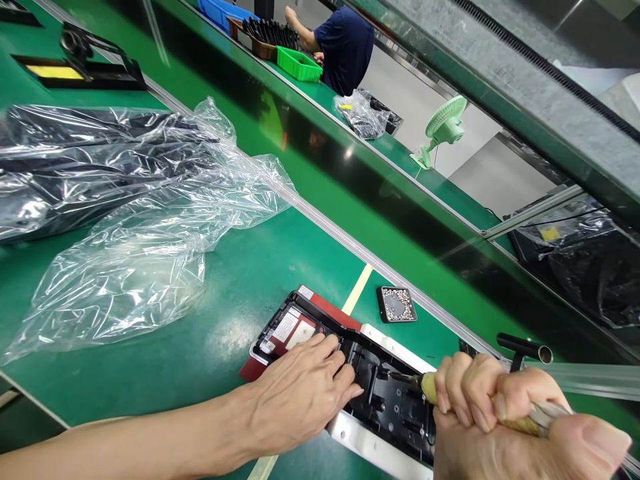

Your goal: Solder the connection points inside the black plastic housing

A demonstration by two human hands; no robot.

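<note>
A long black plastic housing (364,365) lies hollow side up, between white blocks (367,445) along its sides. My left hand (305,377) bears down on its middle, fingers bent over it and the tips inside the hollow; the thumb is hidden. Wrapped around the yellowish handle of a screwdriver (429,387), my right hand (500,407) is closed, its thumb toward the handle's rear end. The dark shaft reaches left into the housing, where I cannot make out a screw at its tip. Labels (285,328) and a dark red area show at the housing's left end.
A small square dish (397,305) of screws sits beyond the housing. Clear plastic bags (165,173) with black parts cover the left. A metal rail (340,233) borders the green table. Past it are a green fan (445,123), a green bin (299,64) and a person (345,50) in dark blue.
</note>
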